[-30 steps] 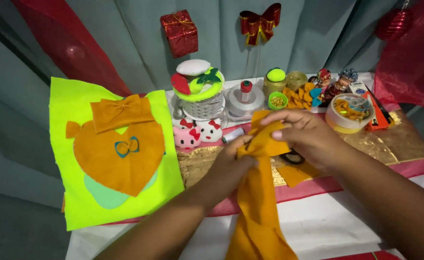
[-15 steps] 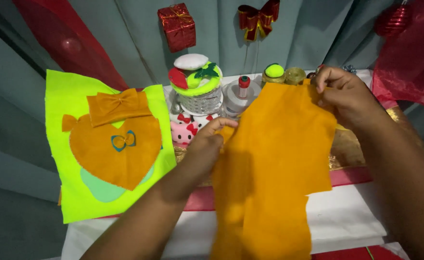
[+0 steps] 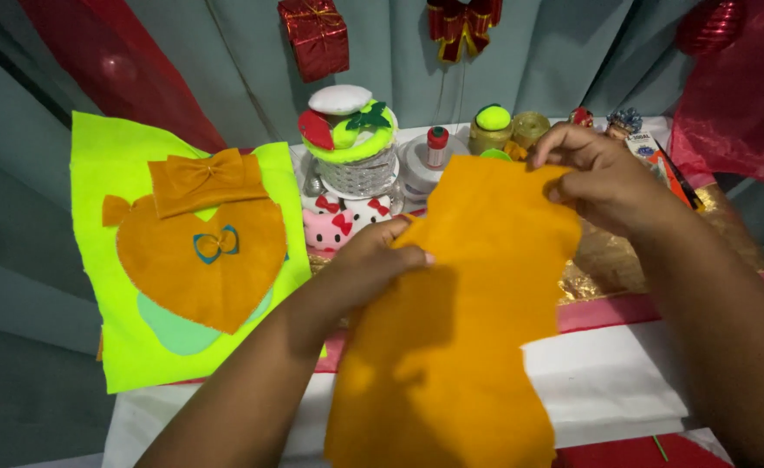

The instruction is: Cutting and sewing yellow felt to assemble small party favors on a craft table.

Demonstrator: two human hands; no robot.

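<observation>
A large sheet of orange felt (image 3: 460, 321) hangs spread out in front of me, above the table edge. My left hand (image 3: 373, 260) pinches its upper left edge. My right hand (image 3: 594, 178) grips its upper right corner, held a little higher. The sheet hides part of the table and the small items behind it.
A neon yellow felt panel (image 3: 104, 173) with an orange heart (image 3: 200, 260) and orange bow (image 3: 200, 178) lies at left. A decorated round box (image 3: 351, 143), a tape roll (image 3: 421, 165), small jars (image 3: 492, 126) and a gold cloth (image 3: 616, 260) crowd the table's back. Teal curtain with red ornaments behind.
The orange felt was bunched between both hands a second ago; my hands have moved apart and it now hangs open as a flat sheet.
</observation>
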